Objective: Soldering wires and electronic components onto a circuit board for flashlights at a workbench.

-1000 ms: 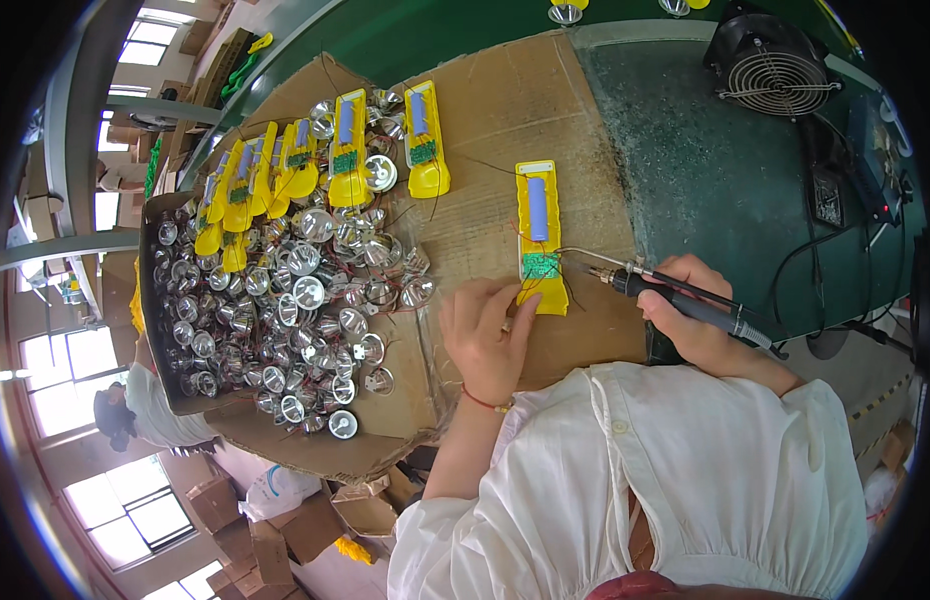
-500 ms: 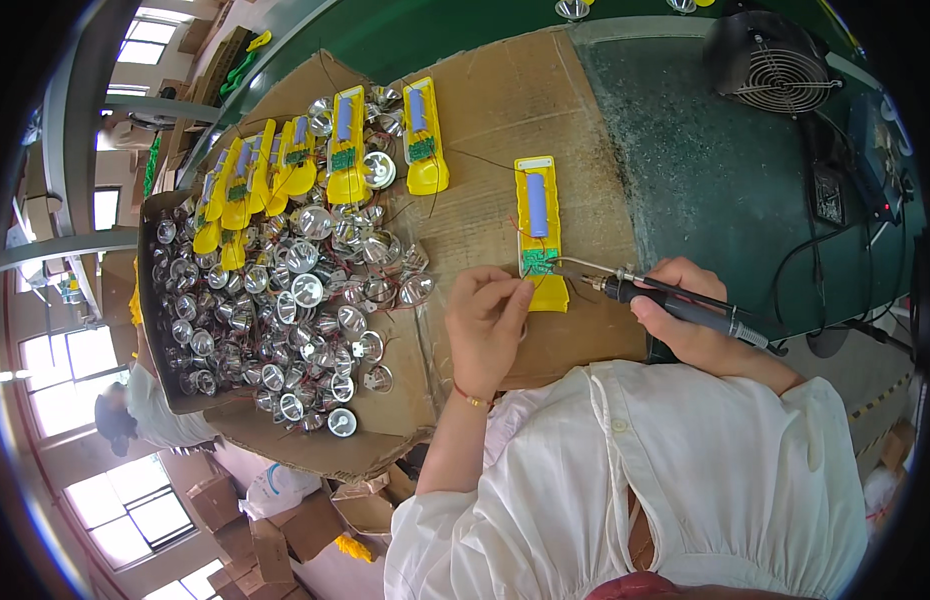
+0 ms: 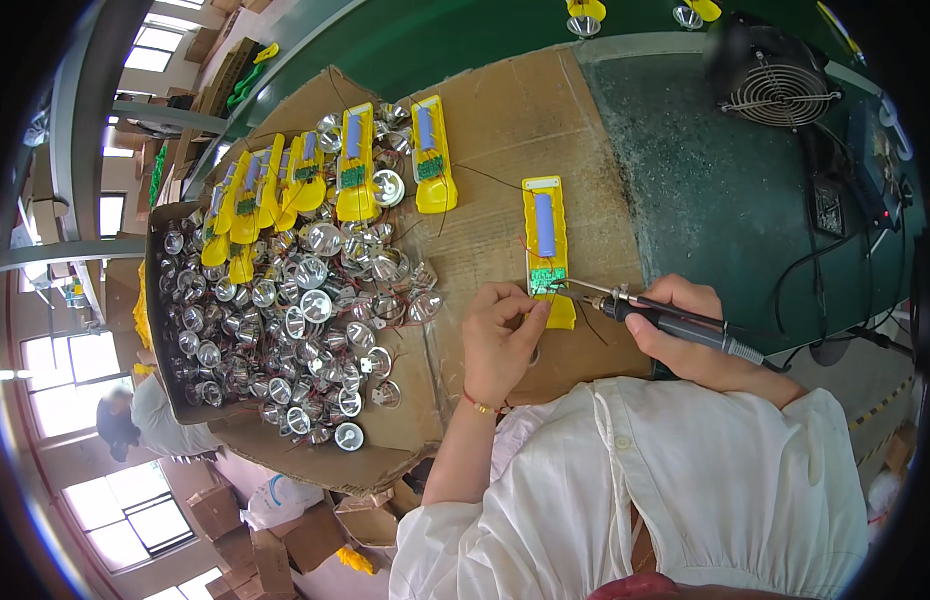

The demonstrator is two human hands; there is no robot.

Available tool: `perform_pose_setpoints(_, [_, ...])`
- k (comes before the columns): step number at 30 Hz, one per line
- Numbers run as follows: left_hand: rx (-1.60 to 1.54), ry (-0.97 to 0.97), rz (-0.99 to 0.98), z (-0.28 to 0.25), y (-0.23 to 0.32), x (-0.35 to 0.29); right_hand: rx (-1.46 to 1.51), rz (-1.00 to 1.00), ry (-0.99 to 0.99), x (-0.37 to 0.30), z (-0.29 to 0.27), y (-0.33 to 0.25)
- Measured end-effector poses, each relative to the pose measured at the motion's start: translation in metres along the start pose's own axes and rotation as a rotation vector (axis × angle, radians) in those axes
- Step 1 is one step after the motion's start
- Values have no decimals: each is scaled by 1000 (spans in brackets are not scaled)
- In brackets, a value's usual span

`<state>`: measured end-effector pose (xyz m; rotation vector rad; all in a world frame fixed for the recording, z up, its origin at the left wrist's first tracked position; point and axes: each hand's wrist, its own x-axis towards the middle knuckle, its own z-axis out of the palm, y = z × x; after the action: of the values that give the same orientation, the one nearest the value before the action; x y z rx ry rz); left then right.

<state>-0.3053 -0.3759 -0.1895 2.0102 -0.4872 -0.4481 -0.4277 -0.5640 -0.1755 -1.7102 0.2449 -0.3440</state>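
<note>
A yellow flashlight housing point(image 3: 560, 316) lies open on the cardboard in front of me. Inside it sit a purple cylindrical battery point(image 3: 545, 225) and a small green circuit board point(image 3: 546, 279), with thin wires around them. My left hand point(image 3: 497, 345) is at the housing's left near end, thumb and finger pinched by the board; a thin wire seems to be between them, but I cannot make it out surely. My right hand point(image 3: 700, 358) grips a black soldering iron point(image 3: 675, 323), with a thin metal tube along it. Its tip points at the board's right edge, contact unclear.
Many silver reflector cups with wires point(image 3: 310, 305) fill the cardboard tray at left. Several more yellow housings point(image 3: 357, 205) rest on their far side. A black fan point(image 3: 780, 95) stands far right, near a blue soldering station point(image 3: 870, 165). Another person point(image 3: 165, 415) is at far left.
The whole view has shifted, so bench and housings appear slightly lower. Both hands stay at the circuit board, the right still holding the soldering iron.
</note>
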Motion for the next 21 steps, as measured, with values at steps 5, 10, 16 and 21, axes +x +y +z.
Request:
perform_pose_setpoints(5, [10,-22,1,-2,-2,6,10,28,83,-4,-1,2])
perform_pose_setpoints(10, [19,-15,-21,-4,7,8,46,32,123,-3,-16,9])
perform_pose_setpoints(16, [61,2,37,-2,-3,3,189,60,308,-7,-21,39])
perform_pose_setpoints(21, [111,-19,24,-1,-5,-5,95,23,430,-5,-48,50])
